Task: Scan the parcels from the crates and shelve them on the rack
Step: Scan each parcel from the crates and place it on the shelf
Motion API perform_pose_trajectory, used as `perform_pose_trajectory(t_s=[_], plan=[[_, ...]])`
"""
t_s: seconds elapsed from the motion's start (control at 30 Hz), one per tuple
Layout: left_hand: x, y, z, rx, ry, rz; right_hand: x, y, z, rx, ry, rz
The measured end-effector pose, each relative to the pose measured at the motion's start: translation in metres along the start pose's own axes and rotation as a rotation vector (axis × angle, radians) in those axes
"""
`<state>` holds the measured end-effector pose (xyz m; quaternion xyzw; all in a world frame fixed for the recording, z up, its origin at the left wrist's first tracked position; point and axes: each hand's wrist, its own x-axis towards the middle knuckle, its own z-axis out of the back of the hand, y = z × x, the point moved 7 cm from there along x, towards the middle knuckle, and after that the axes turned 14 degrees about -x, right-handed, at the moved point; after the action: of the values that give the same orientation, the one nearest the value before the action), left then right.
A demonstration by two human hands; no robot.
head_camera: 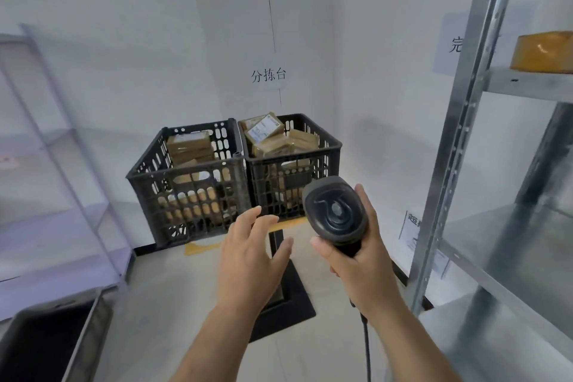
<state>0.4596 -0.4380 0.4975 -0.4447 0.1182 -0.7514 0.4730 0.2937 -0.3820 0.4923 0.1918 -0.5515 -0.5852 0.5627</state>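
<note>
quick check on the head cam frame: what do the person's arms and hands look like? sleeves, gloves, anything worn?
Both forearms are bare as far as the frame shows: no sleeves in view. The left hand and right hand have no gloves, and no rings, watch or wristbands are visible. Nails look short and unpainted. No markings or tags on either arm.

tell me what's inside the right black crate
The right crate holds brown cardboard parcels piled above its rim, the top one showing a white label. Lower parcels show only partly through the slotted walls; the bottom is hidden.
</note>
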Motion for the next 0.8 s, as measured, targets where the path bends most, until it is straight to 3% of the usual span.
perform_pose_trajectory(t_s=[0.37, 0.8], plan=[[0.114, 0.045, -0.056, 0.008, -0.041, 0.004, 0.131, -0.049, -0.023, -0.017, -0.005, -0.028], [0.307, 0.111, -0.13, -0.048, 0.117, -0.139, 0.293, -0.096, -0.052, -0.139, -0.198, -0.065]])
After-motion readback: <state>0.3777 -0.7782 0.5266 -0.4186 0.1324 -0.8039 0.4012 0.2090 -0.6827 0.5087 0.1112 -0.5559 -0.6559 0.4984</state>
